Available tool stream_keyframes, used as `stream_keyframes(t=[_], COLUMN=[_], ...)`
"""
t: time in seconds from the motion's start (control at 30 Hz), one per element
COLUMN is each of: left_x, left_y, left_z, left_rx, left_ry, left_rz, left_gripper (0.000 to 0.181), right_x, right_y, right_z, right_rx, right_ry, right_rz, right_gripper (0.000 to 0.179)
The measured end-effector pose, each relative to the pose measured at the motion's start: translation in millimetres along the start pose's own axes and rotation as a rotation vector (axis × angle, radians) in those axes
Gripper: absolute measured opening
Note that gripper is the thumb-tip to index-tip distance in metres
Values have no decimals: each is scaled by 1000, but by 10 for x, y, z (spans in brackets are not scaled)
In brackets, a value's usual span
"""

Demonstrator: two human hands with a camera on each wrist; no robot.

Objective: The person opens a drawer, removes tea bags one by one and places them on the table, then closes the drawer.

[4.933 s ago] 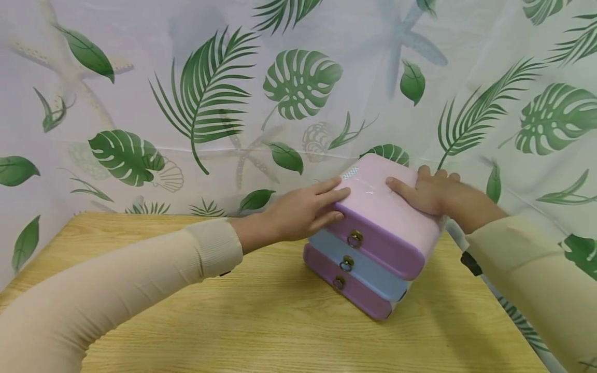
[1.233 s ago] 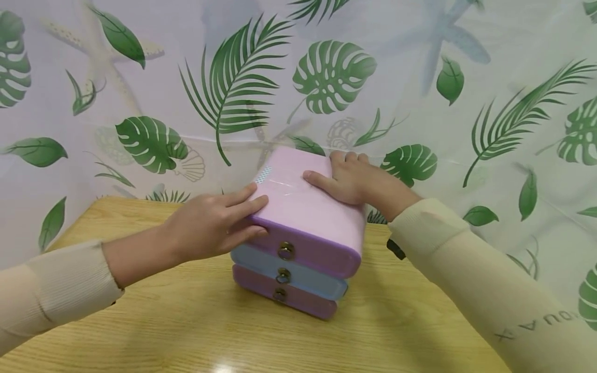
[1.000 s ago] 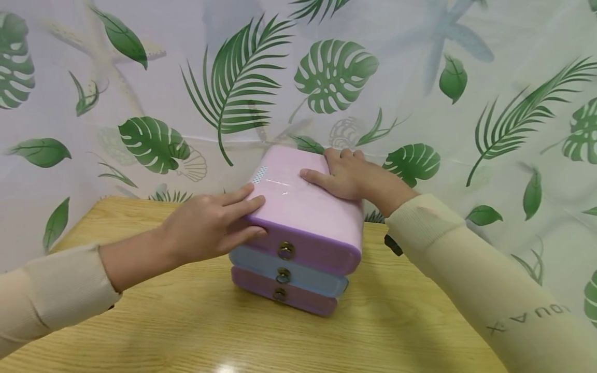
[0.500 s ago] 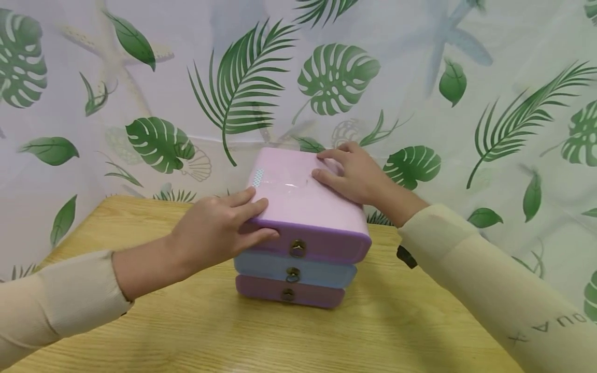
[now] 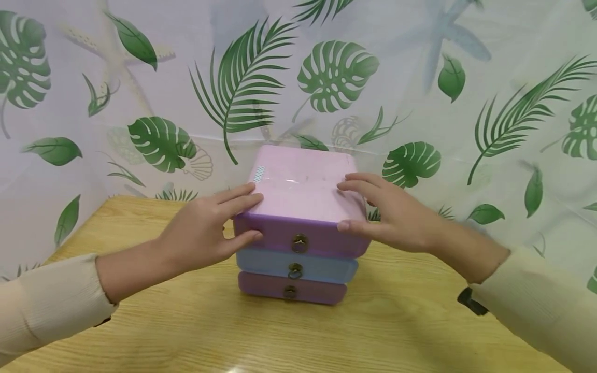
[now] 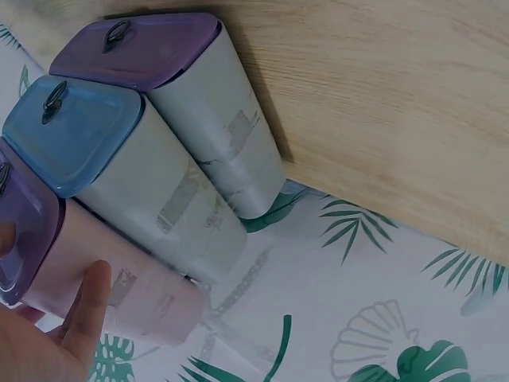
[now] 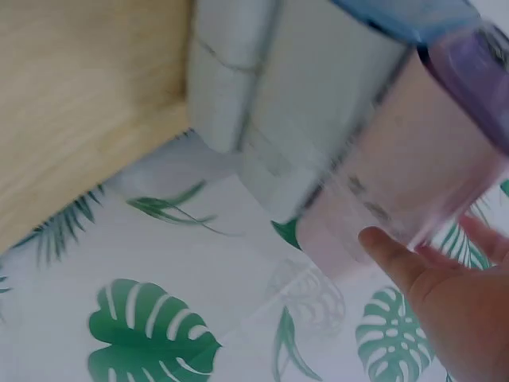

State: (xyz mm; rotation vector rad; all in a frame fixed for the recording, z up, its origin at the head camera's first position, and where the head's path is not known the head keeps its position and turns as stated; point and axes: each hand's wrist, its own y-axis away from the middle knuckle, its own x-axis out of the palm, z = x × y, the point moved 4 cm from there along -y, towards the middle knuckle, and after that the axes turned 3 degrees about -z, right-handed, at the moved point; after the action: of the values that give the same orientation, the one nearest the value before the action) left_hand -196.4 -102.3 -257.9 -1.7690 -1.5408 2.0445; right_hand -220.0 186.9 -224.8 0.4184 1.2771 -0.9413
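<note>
A small three-drawer chest (image 5: pixel 298 199) with a pink top stands on the table, its front facing me. Its top drawer (image 5: pixel 336 241) is purple, the middle drawer (image 5: pixel 326 268) light blue, the bottom drawer (image 5: pixel 322 293) purple. Each front carries a bronze ring pull. My left hand (image 5: pixel 200 228) lies at the top's left edge, fingertips over the pink surface and thumb by the purple front. At the right edge is my right hand (image 5: pixel 396 212), fingers loosely spread, thumb at the top front corner. Both wrist views show fingers beside the pink tier (image 6: pixel 119 278).
The chest stands on a wood-grain table (image 5: pixel 186 321). Close behind it hangs a white leaf-print cloth (image 5: pixel 289 31), which also runs down the left side. A patterned sticker strip (image 5: pixel 259 175) is on the chest's top left.
The chest has moved left and turned until its front faces me. My right hand has come from the far right edge of the top to the front right, its fingers lifting and spreading.
</note>
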Motion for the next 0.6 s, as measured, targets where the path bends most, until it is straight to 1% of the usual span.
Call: stream_keyframes(t=[0.1, 0.2, 0.27, 0.33, 0.4, 0.43, 0.5, 0.53, 0.6], left_x=[-7, -5, 36, 94, 169, 208, 288, 325, 383], left_y=[23, 33, 55, 92, 141, 168, 213, 228, 247], left_z=[51, 109, 149, 195, 243, 257, 280, 286, 289], left_rx=[-80, -182, -274, -369, -455, -484, -511, -511, -502], left_ry=[77, 159, 230, 310, 396, 445, 527, 561, 609], left_rz=[43, 95, 149, 214, 274, 294, 313, 314, 309], left_gripper=[66, 82, 91, 96, 96, 95, 88, 82, 71], right_x=[65, 133, 204, 283, 362, 396, 446, 464, 489], right_y=[144, 247, 312, 357, 379, 386, 393, 397, 409], right_z=[2, -10, -30, -44, -52, -53, -52, -52, -53], right_rx=[57, 157, 247, 328, 383, 401, 408, 408, 411], right_ry=[0, -102, -206, -291, -337, -353, -345, -343, -332], right_rz=[7, 7, 10, 15, 16, 12, -9, -21, -38], right_gripper=[96, 115, 119, 117, 107, 101, 87, 80, 75])
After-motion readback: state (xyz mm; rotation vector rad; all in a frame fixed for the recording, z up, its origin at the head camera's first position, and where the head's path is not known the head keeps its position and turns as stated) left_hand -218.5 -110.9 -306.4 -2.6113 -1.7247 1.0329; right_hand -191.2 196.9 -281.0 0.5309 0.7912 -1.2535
